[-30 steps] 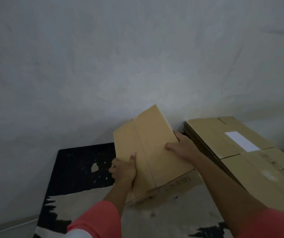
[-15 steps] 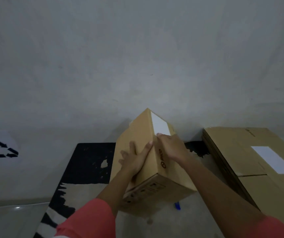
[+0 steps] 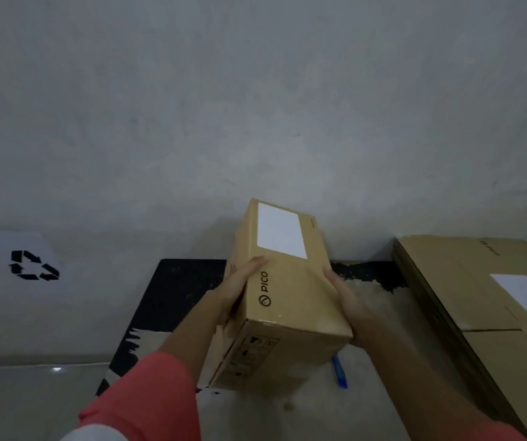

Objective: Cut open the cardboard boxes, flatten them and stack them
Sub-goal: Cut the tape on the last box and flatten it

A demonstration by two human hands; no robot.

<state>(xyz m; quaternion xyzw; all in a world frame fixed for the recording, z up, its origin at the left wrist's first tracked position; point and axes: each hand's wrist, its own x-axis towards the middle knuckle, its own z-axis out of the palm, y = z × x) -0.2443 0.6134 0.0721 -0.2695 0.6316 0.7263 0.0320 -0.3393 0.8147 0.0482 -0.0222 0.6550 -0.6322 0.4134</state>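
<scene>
- Two hands hold one shut brown box (image 3: 290,291), tilted over the mat (image 3: 173,297).
- The left hand (image 3: 239,291) lies flat on the box's left side, fingers straight.
- The right hand (image 3: 343,300) presses flat on the right side (most of its fingers are hidden).
- The black and pale mat lies on the floor (image 3: 33,399) by a grey wall (image 3: 255,106).
- A small blue thing (image 3: 339,372) lies on the mat near the box.
- A pile of flat cardboard (image 3: 478,297) sits at the right.
- A recycling sign (image 3: 20,259) is at the left.

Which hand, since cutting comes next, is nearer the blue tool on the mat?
Right. The right hand holds the box on the side toward the blue tool; the left hand holds the opposite side.
</scene>
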